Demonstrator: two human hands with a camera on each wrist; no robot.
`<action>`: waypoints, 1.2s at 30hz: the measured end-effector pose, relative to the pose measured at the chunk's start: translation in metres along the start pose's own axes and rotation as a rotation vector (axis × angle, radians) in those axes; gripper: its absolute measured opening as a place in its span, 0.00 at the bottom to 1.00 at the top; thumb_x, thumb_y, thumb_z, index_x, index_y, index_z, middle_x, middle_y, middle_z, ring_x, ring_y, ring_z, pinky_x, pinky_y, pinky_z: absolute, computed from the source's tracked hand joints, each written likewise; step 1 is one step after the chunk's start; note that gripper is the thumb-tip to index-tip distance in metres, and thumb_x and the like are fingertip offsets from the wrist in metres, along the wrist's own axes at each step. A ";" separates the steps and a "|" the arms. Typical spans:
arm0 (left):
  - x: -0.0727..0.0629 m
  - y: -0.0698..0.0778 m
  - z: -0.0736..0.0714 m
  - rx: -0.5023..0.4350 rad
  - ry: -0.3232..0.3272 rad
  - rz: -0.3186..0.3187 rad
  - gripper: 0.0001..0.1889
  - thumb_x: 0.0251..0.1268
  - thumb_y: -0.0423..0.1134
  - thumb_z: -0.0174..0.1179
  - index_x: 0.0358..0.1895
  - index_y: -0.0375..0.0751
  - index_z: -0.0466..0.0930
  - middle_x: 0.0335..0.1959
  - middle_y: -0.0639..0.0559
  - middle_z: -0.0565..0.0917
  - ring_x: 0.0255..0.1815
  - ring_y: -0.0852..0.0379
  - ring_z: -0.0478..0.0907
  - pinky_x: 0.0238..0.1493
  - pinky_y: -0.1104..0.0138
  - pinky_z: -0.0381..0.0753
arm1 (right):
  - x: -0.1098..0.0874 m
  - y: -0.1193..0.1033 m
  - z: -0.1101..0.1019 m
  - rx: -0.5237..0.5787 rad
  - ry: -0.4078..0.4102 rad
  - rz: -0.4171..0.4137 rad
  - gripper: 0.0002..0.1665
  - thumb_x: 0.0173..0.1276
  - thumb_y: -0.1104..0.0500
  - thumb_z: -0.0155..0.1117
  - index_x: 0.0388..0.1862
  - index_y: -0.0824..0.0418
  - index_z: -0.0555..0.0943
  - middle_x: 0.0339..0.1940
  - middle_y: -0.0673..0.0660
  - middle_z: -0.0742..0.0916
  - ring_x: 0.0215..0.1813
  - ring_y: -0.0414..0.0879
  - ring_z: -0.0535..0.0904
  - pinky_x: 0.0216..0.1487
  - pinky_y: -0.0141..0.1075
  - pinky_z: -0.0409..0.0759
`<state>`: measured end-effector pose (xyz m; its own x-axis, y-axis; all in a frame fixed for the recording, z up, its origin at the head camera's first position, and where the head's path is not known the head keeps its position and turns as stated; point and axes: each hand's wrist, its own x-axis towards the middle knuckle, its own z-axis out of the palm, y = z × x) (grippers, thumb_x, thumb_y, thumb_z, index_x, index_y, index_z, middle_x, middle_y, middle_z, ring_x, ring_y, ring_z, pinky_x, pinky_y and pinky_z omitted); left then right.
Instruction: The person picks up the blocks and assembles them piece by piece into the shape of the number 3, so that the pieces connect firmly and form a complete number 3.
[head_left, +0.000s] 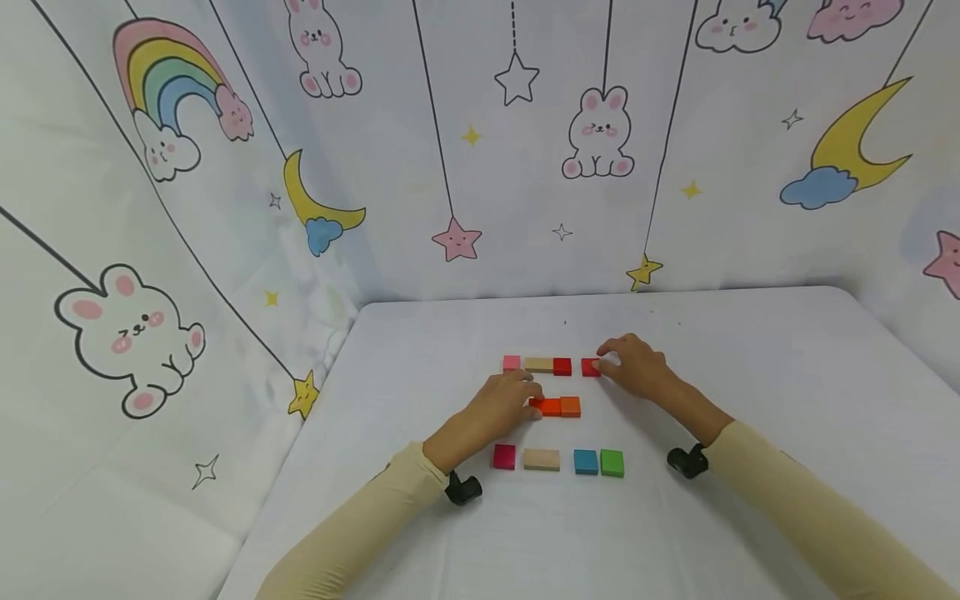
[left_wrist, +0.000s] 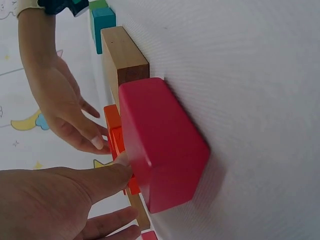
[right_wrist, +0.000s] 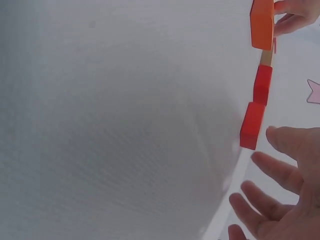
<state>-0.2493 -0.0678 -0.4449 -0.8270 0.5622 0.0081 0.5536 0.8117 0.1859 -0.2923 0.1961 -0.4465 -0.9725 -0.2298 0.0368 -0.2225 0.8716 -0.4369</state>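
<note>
My left hand (head_left: 498,406) is at the left end of the middle row, its thumb and finger pinching an orange-red block (head_left: 550,407). An orange block (head_left: 570,407) touches that block's right side. In the back row, a red block (head_left: 591,367) stands a little apart from another red block (head_left: 562,367). Beside the separate red one is my right hand (head_left: 636,367), its fingers spread and nothing held. The right wrist view shows a small gap between the thumb and that red block (right_wrist: 252,125).
The back row also has a pink block (head_left: 512,363) and a plain wood block (head_left: 538,365). Nearer me lie a crimson block (head_left: 504,457), a wood block (head_left: 542,460), a blue block (head_left: 586,462) and a green block (head_left: 612,463). A patterned curtain (head_left: 525,192) encloses the white table (head_left: 420,350).
</note>
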 end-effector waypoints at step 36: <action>-0.001 0.000 0.002 0.011 0.019 0.009 0.15 0.71 0.47 0.70 0.57 0.50 0.89 0.64 0.49 0.84 0.68 0.52 0.78 0.71 0.54 0.78 | -0.009 -0.004 0.004 0.000 -0.053 0.043 0.15 0.74 0.54 0.67 0.54 0.59 0.89 0.63 0.72 0.83 0.64 0.69 0.75 0.52 0.75 0.74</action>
<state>-0.2479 -0.0682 -0.4469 -0.8237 0.5663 0.0283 0.5619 0.8086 0.1745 -0.2821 0.1930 -0.4489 -0.9762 -0.2148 -0.0297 -0.1806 0.8811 -0.4371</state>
